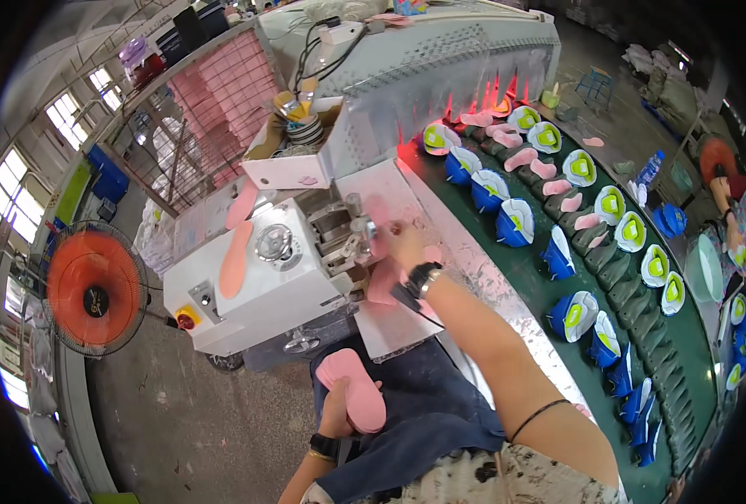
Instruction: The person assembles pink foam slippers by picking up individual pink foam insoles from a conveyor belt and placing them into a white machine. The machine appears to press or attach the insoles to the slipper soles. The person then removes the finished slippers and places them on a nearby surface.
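Note:
My left hand (337, 410) is closed round a stack of pink insoles (354, 388), held over my lap. At the roller end of a white machine (260, 290) is my right hand (407, 247), wearing a watch; its fingers are smeared by motion. Blurred pink shows beside those fingers, by the metal rollers (358, 231), and whether they grip it I cannot tell. Just below the rollers lies a pink insole (383, 281). Two more single insoles rest on the machine: an orange-pink one (236, 259) on its top and a pink one (241, 204) at its far edge.
Right of me, a green conveyor belt (528, 277) carries blue-and-white shoe uppers, dark shoe pieces and pink insoles. A cardboard box (293, 172) of brushes and tape stands behind the machine. An orange fan (96, 290) is at left. Another person's arm (723, 202) shows far right.

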The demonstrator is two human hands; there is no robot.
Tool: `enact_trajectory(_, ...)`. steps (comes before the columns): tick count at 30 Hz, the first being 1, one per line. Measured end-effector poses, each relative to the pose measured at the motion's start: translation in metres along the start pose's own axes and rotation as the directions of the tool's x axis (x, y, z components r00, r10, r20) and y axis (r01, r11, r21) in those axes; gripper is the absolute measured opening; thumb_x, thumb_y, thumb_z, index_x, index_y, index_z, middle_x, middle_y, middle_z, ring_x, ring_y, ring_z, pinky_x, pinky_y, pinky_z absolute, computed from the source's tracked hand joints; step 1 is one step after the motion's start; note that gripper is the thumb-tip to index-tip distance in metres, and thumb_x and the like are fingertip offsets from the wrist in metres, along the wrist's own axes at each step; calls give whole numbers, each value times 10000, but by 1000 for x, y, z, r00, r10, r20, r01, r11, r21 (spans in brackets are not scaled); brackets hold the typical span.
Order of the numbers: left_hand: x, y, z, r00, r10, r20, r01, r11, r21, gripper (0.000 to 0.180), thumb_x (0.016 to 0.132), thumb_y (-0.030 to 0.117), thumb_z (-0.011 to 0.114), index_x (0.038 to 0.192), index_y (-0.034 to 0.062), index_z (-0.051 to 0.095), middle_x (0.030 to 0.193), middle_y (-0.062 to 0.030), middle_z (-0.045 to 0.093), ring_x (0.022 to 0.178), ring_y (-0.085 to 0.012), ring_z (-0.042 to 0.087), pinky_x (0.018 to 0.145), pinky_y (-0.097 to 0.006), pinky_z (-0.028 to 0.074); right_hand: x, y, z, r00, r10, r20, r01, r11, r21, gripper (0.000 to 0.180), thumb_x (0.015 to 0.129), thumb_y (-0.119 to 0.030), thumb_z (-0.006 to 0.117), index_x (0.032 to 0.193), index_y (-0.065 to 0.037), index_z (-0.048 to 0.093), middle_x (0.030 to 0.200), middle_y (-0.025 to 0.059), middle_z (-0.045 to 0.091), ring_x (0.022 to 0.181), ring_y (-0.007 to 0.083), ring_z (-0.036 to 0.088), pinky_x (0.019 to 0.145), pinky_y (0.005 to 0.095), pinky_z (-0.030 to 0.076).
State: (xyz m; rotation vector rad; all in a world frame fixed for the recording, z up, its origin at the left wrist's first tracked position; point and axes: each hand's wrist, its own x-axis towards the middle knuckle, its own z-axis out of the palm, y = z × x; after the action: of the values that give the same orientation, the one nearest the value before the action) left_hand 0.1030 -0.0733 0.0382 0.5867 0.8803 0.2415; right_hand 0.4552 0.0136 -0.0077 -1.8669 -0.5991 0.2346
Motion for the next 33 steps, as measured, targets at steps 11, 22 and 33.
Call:
enact_trajectory(11,27,-21,-21,1000,29,2,-28,981,194,440,950,393,497,1204,34,487,1099,-112,590,997,-262,596,858,-403,498,-1,94,-222,892,343,-294,-125,813,569,262,941,-224,496,1135,-48,485,774,116,594,489,225,611,416,314,498)
enact_trajectory(22,51,-30,12,987,-143,75,135,985,112,387,879,121,516,1218,-57,462,1120,-158,587,1017,-313,605,889,-431,499,-18,316,-498,534,-110,-838,-111,974,-198,282,735,-17,565,1015,5,587,747,115,641,587,204,636,530,308,503)
enact_trajectory(33,33,-14,47,986,148,81,-167,935,313,201,872,80,613,1013,-62,626,897,-70,645,831,-153,627,712,-283,510,-199,1,-140,786,-97,611,43,994,102,292,905,-314,574,855,-27,558,736,133,568,658,166,541,615,359,449)
